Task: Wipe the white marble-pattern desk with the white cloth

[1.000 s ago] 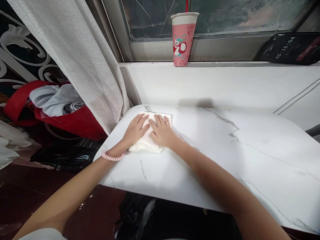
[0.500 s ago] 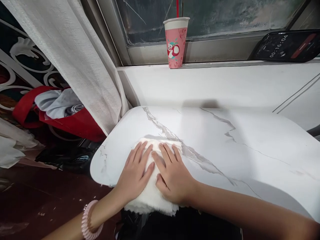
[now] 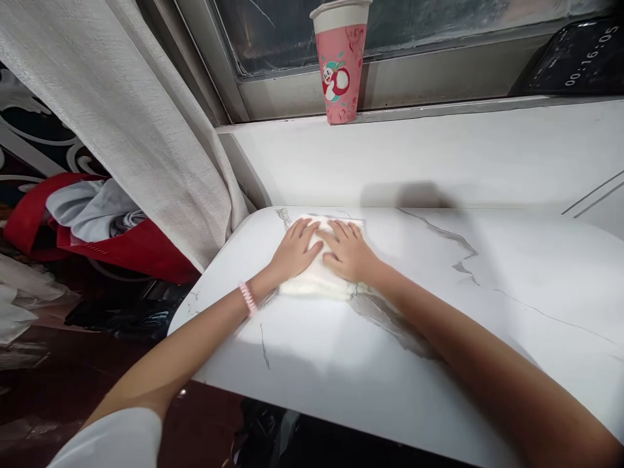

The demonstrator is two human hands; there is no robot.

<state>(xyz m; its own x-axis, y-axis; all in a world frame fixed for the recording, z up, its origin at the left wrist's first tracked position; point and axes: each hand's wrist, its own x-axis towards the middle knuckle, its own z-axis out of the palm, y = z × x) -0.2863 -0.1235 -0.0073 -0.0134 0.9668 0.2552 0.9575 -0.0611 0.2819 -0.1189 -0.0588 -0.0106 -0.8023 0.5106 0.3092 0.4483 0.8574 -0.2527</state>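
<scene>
A fluffy white cloth (image 3: pixel 316 284) lies spread on the white marble-patterned table (image 3: pixel 312 364), close to its far edge. On the cloth's left part my left hand (image 3: pixel 296 250) rests flat, fingers stretched forward and thumb out to the side. My right hand (image 3: pixel 351 252) presses on the right part of the same cloth, its fingers also spread. The two hands lie side by side, slightly apart, and cover much of the cloth's upper half. A pink coiled band (image 3: pixel 247 299) circles my left wrist.
A pink paper cup (image 3: pixel 342 71) stands on the window ledge behind the table. To its right a phone (image 3: pixel 578 58) showing a timer leans against the window frame. At left hang a pale curtain (image 3: pixel 160 123) and a red bag (image 3: pixel 131 250) with grey cloth inside.
Both hands have pushed the cloth forward, from the table's near edge to close by the far edge. The hands stay flat on it. The view has shifted somewhat.
</scene>
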